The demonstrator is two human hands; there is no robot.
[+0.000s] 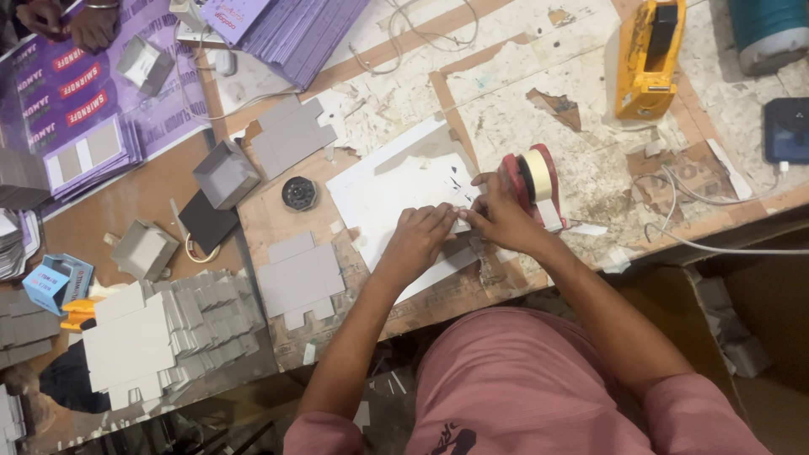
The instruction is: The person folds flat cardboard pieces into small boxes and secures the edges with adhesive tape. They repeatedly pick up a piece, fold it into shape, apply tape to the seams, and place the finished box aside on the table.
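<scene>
Both hands pinch one small grey card piece over the white sheet (383, 198), mid-bench: left hand (419, 238) presses flat, right hand (499, 215) nips its edge beside the red tape dispenser (533, 181). Card piece (458, 221) mostly hidden; likely light, stiff, creasable, best held by edges.

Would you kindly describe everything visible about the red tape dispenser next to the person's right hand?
The red tape dispenser is a small hand-held kind, seemingly plastic, holding a roll of cream-coloured tape. It lies on the worn, paper-covered worktable, just right of the white sheet. The person's right hand rests against its left side, fingertips meeting the left hand over the sheet. A short strip of tape seems to trail from its lower end toward the table edge.
</scene>
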